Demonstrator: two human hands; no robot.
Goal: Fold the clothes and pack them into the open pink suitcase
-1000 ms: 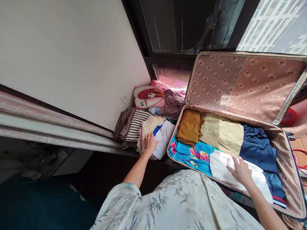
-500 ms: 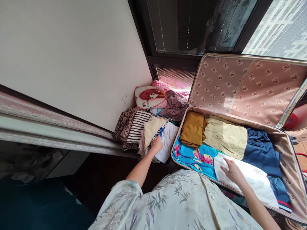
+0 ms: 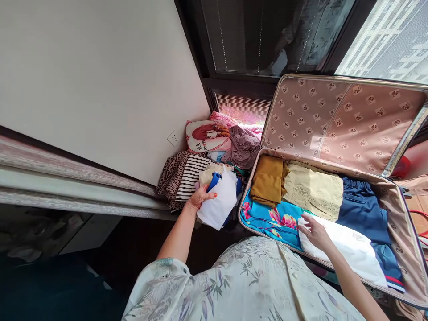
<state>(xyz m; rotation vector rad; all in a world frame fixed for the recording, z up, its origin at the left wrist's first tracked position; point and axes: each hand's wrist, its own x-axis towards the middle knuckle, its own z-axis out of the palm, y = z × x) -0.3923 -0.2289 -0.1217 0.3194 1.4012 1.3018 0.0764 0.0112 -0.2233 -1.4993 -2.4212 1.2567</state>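
Note:
My left hand grips a white and blue garment by its left side, over the pile of clothes left of the suitcase. Resting on a folded white garment inside the open suitcase is my right hand, fingers spread. Beside that white piece lies a turquoise floral garment. Behind them sit a mustard-brown folded cloth, a beige garment and navy clothing. Under and beside the left hand are a striped garment and a brown patterned one.
A cushion with a cartoon figure leans against the white wall, next to a crumpled mauve cloth. The raised suitcase lid stands before the dark window. A socket is on the wall.
My left hand has lifted the white and blue garment from the top of the pile and turned it. My right hand has stayed on the white garment, shifting slightly left.

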